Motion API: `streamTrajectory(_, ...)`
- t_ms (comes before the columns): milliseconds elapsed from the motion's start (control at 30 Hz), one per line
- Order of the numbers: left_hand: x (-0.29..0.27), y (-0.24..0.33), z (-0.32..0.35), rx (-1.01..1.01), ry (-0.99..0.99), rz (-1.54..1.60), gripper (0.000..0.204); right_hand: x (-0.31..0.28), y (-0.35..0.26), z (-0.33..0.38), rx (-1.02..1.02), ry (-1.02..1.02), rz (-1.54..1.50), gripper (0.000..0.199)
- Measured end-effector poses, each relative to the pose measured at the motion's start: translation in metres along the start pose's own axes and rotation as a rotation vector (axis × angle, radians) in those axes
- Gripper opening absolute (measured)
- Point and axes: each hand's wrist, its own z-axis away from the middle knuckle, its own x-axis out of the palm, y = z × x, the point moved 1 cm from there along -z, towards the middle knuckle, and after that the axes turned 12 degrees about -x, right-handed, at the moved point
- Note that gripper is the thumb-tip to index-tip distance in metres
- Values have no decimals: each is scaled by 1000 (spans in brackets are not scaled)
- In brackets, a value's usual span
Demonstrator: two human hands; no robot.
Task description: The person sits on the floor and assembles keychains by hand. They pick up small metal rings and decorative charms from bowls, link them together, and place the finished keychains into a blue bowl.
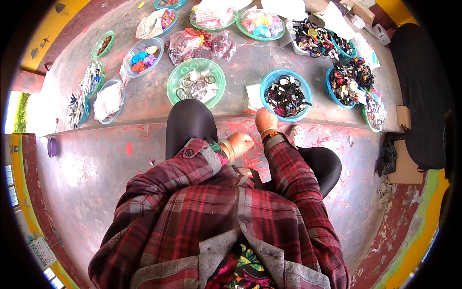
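My left hand is curled closed above the floor between my knees; anything inside it is hidden. Farther forward, my right hand has its fingers bent together at the edge of the raised ledge. It is nearest a blue basin and a small white sheet or packet, and I cannot make out what its fingers hold. Dark looped bands and small mixed pieces fill that basin. Beyond my left knee stands a green translucent basin with clear packets and dark rings.
More basins stand on the ledge, such as a blue one with coloured pieces and another with dark bands. Plastic bags lie at the back. Red scraps litter the floor. A black-covered object stands right.
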Motion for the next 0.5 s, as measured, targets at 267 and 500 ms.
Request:
streamTrajectory(267, -9, 9, 7, 7, 57, -50, 26, -33, -4, 5, 57, 186, 20, 13)
streamTrajectory(500, -11, 4, 3, 54, 236, 108, 26, -98, -2, 17, -52, 222, -258, 30)
